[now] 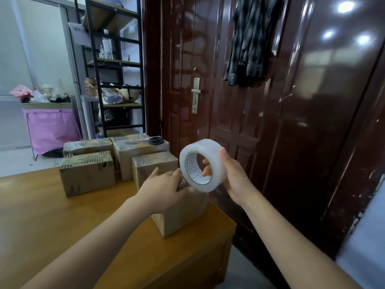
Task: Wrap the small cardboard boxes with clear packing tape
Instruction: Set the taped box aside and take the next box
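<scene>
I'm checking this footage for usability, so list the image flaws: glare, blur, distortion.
Head view: ceiling-light glare spots on the glossy door; wide-angle bending curves the shelving rack and door edges; the left hand is slightly motion-blurred on the nearest cardboard box; the tape roll in the right hand stays fairly sharp.

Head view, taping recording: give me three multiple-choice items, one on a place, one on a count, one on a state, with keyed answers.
1. Where do the scissors lie?
A. on a rear box
B. on the floor
C. in the left hand

2. How many cardboard boxes are on the table?
A. two
B. five
C. eight

3. What does the right hand hold?
A. nothing
B. scissors
C. the tape roll

Answers: 1 A, they rest atop a rear box; 2 B, four stand behind the near box; 3 C, fingers pass through its core.
</scene>
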`<state>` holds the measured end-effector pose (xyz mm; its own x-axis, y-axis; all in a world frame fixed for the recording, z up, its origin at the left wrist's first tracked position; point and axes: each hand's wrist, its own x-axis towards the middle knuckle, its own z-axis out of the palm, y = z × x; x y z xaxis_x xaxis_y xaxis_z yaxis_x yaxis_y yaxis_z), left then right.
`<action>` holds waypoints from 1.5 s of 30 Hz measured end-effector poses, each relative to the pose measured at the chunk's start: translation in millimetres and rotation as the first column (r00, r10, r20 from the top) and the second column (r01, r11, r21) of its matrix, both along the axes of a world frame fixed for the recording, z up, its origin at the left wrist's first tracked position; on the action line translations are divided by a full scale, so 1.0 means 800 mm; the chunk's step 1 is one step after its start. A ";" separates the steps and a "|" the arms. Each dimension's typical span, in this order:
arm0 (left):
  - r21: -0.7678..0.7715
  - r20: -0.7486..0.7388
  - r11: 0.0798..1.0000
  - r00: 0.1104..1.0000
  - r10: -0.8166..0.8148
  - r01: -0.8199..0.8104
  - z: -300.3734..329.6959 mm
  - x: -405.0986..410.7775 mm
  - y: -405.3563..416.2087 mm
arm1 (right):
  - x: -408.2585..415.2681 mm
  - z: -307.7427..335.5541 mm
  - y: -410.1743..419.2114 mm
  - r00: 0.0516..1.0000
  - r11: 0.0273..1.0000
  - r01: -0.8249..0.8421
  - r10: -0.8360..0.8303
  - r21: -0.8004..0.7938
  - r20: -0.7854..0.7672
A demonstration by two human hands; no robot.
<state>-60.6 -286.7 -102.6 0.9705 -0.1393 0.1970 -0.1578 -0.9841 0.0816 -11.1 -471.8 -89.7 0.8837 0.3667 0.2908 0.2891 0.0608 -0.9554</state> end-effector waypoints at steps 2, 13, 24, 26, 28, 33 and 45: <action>-0.117 -0.101 0.993 0.995 -0.010 -0.002 -0.002 -0.001 -0.004 | 0.000 -0.002 0.003 1.000 1.000 0.015 -0.015 0.017 0.008; -0.049 -0.003 0.996 0.997 0.077 -0.077 -0.003 0.007 -0.009 | -0.044 0.008 -0.051 0.993 0.959 -0.116 0.111 -0.258 -0.033; -0.425 -0.132 0.890 0.984 0.119 -0.165 0.014 0.026 0.004 | -0.064 -0.042 -0.117 0.973 0.682 -0.143 -0.035 -0.717 -0.228; -0.722 -0.287 0.639 0.955 0.072 -0.265 0.024 0.027 0.020 | -0.058 -0.020 -0.116 0.988 0.722 -0.079 -0.037 -0.688 -0.151; -0.821 -0.407 0.437 0.913 0.005 -0.368 0.024 0.023 0.033 | -0.053 -0.003 -0.113 0.996 0.718 -0.047 -0.015 -0.694 -0.084; -0.835 -0.382 0.457 0.921 -0.076 -0.308 -0.006 0.021 0.052 | -0.048 0.000 -0.101 1.000 0.708 -0.004 -0.017 -0.706 -0.024; 0.115 -0.170 0.993 0.985 0.034 -0.014 -0.001 -0.009 -0.001 | -0.051 -0.012 -0.096 0.999 0.701 0.023 -0.032 -0.713 0.001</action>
<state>-67.5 -287.2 -103.7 0.9918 -0.1276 0.0118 -0.1276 -0.9918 -0.0064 -52.2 -548.6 -99.4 0.8981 0.4362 -0.0563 0.2696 -0.6471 -0.7132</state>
